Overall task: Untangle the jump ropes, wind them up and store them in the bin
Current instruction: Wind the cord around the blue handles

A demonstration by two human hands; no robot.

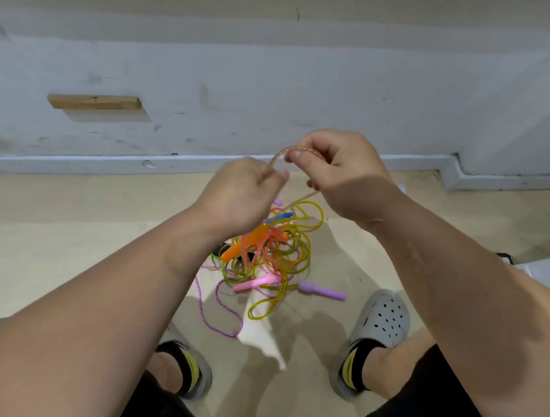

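Pinching left hand (243, 194): we see its fingers curled onto the orange-and-white speckled braided cord (307, 150), raised, we judge, to draw one strand clear.
Tangled heap of yellow-green, pink and purple jump ropes (270, 251): it lies on the beige floor (71, 224) beneath both hands. We judge it is left low so that its weight resists the pull.
Cord: a short span runs hand to hand, and its tail drops toward the heap.
Right hand (339, 170): thumb and forefinger clamp the cord, and the other fingers are curled.
Bin: we cannot identify it.

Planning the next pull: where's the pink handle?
Head view: the pink handle lies at the near edge of the rope tangle, left of the lilac handle.
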